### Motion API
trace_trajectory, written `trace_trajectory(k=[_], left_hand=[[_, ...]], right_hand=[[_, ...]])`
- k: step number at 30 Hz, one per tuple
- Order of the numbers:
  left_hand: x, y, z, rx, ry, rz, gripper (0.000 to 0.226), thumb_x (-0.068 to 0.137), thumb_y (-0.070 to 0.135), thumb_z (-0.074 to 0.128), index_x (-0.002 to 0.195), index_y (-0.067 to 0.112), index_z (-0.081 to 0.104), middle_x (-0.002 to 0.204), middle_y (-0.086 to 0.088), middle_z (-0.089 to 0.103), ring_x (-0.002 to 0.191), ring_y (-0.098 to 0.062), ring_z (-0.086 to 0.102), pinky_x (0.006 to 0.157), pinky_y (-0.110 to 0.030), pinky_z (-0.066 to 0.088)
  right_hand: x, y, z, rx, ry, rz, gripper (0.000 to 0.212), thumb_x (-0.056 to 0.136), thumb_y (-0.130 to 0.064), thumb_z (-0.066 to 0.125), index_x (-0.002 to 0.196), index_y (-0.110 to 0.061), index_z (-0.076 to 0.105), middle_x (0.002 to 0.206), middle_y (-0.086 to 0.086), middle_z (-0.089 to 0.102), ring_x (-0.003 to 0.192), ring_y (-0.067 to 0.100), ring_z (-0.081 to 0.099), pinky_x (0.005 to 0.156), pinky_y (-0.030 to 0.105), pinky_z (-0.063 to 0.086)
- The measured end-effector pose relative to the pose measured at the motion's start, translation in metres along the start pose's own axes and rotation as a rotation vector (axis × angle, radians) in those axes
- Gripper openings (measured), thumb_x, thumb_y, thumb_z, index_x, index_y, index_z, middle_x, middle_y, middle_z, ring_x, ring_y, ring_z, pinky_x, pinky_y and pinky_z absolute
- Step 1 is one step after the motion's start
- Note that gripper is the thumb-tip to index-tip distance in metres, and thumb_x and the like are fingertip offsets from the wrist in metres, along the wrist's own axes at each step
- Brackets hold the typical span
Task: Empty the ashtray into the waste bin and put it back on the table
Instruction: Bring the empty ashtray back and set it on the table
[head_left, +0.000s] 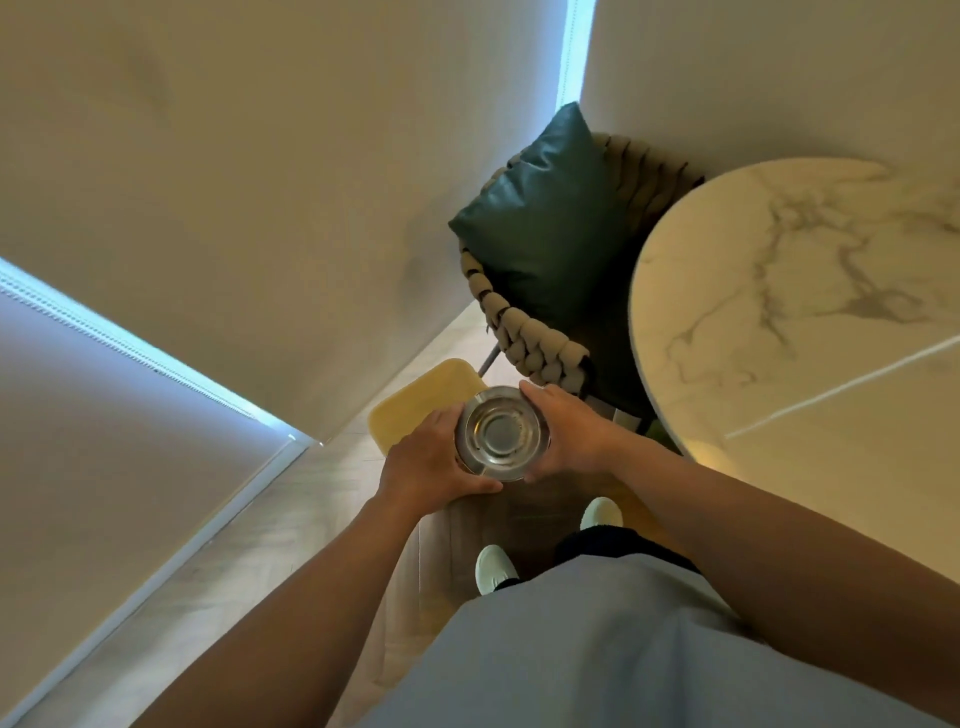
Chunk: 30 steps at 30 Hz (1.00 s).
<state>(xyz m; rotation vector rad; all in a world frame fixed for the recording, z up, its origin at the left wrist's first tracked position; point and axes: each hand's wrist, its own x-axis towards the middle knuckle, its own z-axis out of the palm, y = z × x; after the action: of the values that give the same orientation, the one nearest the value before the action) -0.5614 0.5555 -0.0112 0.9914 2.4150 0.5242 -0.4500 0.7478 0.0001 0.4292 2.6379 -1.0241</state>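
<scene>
A round shiny metal ashtray (502, 431) sits between both my hands, held upright above the floor, its bowl facing up at me. My left hand (434, 460) grips its left rim and my right hand (563, 428) grips its right rim. Directly under and behind the ashtray stands a yellow waste bin (415, 402), partly hidden by my hands. The round white marble table (800, 312) lies to the right, with its near edge close to my right forearm.
A woven chair (524, 338) with a dark green cushion (545, 228) stands between the bin and the table, against the wall. A roller blind (104, 415) covers the window on the left. My feet in light shoes (496, 566) stand on pale wood floor.
</scene>
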Motion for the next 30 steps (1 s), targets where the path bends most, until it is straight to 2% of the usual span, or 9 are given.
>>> trace_trajectory(k=[5,7,10,13,15,18,20,24,30], left_hand=[[0.008,0.035,0.013,0.029,-0.044,0.119,0.101,0.05,0.076,0.077,0.136,0.038,0.039,0.122,0.014,0.059,0.096,-0.001,0.045,0.071,-0.013,0.034],[0.011,0.053,0.02,0.069,-0.052,0.17,0.101,0.05,0.078,0.074,0.136,0.039,0.039,0.121,0.015,0.059,0.095,-0.001,0.046,0.07,-0.012,0.032],[0.013,0.083,0.029,0.083,-0.098,0.241,0.098,0.053,0.08,0.072,0.136,0.038,0.039,0.117,0.017,0.058,0.093,-0.001,0.05,0.077,-0.014,0.041],[0.009,0.12,0.046,-0.011,-0.075,0.352,0.081,0.063,0.064,0.081,0.129,0.037,0.044,0.099,0.032,0.05,0.096,0.012,0.053,0.076,-0.002,0.042],[0.006,0.145,0.06,-0.051,-0.109,0.364,0.073,0.069,0.055,0.083,0.129,0.041,0.044,0.107,0.031,0.053,0.104,0.01,0.055,0.09,-0.01,0.046],[-0.001,0.187,0.079,0.049,-0.245,0.348,0.095,0.065,0.053,0.085,0.144,0.033,0.037,0.139,0.009,0.051,0.124,-0.014,0.053,0.103,-0.034,0.046],[-0.008,0.21,0.096,0.035,-0.24,0.391,0.088,0.069,0.052,0.084,0.142,0.032,0.04,0.135,0.007,0.055,0.122,-0.015,0.055,0.102,-0.03,0.045],[-0.021,0.248,0.13,0.017,-0.24,0.489,0.066,0.069,0.06,0.08,0.122,0.048,0.043,0.109,0.021,0.058,0.105,-0.008,0.06,0.088,-0.015,0.045],[-0.024,0.288,0.166,0.146,-0.254,0.536,0.098,0.057,0.079,0.071,0.14,0.04,0.037,0.123,0.016,0.057,0.107,-0.007,0.059,0.091,-0.028,0.053]], right_hand=[[-0.04,0.027,-0.007,0.076,0.113,0.043,0.105,0.061,-0.034,0.092,0.144,-0.02,0.031,0.133,0.001,0.049,0.123,0.018,0.044,0.098,0.025,0.034],[-0.059,0.036,-0.013,0.087,0.145,0.086,0.108,0.061,-0.035,0.092,0.147,-0.018,0.028,0.133,0.004,0.048,0.123,0.02,0.046,0.101,0.029,0.039],[-0.089,0.05,-0.022,0.103,0.195,0.136,0.107,0.063,-0.036,0.091,0.147,-0.015,0.029,0.134,0.008,0.048,0.123,0.023,0.048,0.105,0.035,0.042],[-0.126,0.07,-0.031,0.138,0.26,0.15,0.1,0.064,-0.036,0.091,0.144,-0.013,0.034,0.135,0.009,0.051,0.122,0.024,0.049,0.103,0.033,0.041],[-0.153,0.086,-0.035,0.145,0.284,0.191,0.1,0.063,-0.035,0.091,0.143,-0.015,0.034,0.134,0.008,0.051,0.122,0.023,0.049,0.105,0.035,0.043],[-0.193,0.112,-0.04,0.173,0.298,0.239,0.101,0.06,-0.033,0.092,0.141,-0.015,0.035,0.129,0.008,0.051,0.119,0.022,0.048,0.103,0.037,0.044],[-0.218,0.127,-0.042,0.188,0.307,0.273,0.102,0.058,-0.033,0.093,0.14,-0.015,0.035,0.127,0.008,0.051,0.118,0.022,0.049,0.102,0.037,0.045],[-0.264,0.156,-0.042,0.196,0.325,0.341,0.109,0.056,-0.035,0.094,0.143,-0.016,0.031,0.128,0.009,0.05,0.119,0.024,0.049,0.104,0.039,0.045],[-0.315,0.19,-0.044,0.232,0.368,0.394,0.107,0.056,-0.034,0.094,0.141,-0.016,0.032,0.128,0.008,0.049,0.118,0.024,0.049,0.102,0.037,0.046]])
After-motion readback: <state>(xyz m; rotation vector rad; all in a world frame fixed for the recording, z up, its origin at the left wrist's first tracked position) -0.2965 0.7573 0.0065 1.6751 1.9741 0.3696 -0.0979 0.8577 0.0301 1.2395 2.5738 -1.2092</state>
